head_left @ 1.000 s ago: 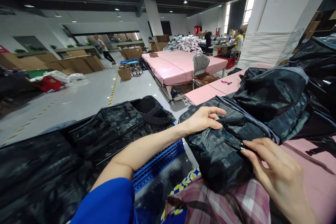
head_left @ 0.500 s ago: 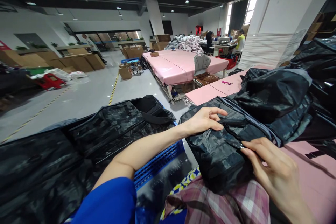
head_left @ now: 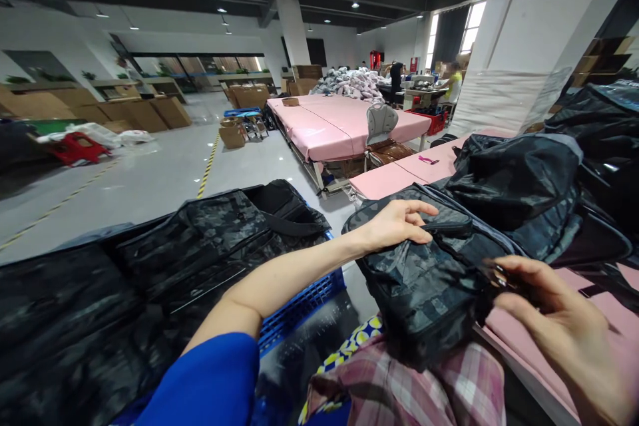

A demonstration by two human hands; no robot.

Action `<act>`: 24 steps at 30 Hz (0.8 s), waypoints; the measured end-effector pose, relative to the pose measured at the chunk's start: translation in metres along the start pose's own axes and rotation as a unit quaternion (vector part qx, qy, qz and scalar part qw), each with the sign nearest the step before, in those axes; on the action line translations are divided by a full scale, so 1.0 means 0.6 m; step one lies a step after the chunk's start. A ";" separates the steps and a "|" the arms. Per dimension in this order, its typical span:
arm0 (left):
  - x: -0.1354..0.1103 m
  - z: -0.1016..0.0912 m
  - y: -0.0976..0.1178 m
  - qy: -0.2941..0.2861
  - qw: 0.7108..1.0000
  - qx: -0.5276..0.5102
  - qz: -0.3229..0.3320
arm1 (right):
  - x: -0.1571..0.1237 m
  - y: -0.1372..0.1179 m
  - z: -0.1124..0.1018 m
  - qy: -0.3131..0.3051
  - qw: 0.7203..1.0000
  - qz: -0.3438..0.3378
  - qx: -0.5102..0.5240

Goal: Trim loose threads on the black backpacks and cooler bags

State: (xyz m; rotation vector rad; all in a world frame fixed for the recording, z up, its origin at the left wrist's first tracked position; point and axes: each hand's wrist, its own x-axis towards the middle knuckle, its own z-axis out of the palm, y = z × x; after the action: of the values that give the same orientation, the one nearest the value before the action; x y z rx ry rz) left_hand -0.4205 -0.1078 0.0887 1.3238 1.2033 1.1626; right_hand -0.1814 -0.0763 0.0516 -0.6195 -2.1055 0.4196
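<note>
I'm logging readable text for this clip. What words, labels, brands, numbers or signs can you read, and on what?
None can be read.
Red sign at the far end: too small.
Pale marks on the dark pile at far right: blurred; cannot tell if lettering.
Small pale mark on the camouflage fabric at left: too small.
Camouflage bag under the hands: no legible text.

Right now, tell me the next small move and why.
I'd probably steady the right hand beside the camouflage bag: it looks blurred, as does the small dark item between its thumb and fingers, while the left hand rests on the bag.
</note>
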 end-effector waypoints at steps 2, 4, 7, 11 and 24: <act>0.005 0.004 0.001 -0.008 1.000 0.008 0.002 | 0.009 -0.002 0.001 -0.034 0.998 -0.046 -0.017; 0.009 0.007 0.002 -0.015 1.000 0.018 0.006 | 0.022 -0.010 0.010 -0.081 0.991 -0.098 -0.032; 0.013 0.010 0.001 -0.026 0.999 0.032 0.013 | 0.043 -0.022 0.028 -0.112 0.981 -0.143 -0.067; 0.018 0.007 -0.003 -0.045 0.998 0.039 0.018 | 0.055 -0.032 0.029 -0.131 0.974 -0.161 -0.085; 0.025 -0.002 -0.005 -0.031 0.999 0.018 0.025 | 0.014 -0.014 -0.011 -0.089 0.982 -0.081 -0.148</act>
State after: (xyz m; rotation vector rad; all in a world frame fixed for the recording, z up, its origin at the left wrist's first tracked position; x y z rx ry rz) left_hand -0.4208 -0.0925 0.0864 1.4143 1.1582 1.1310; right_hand -0.1821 -0.0779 0.0649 -0.5899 -2.3938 0.0713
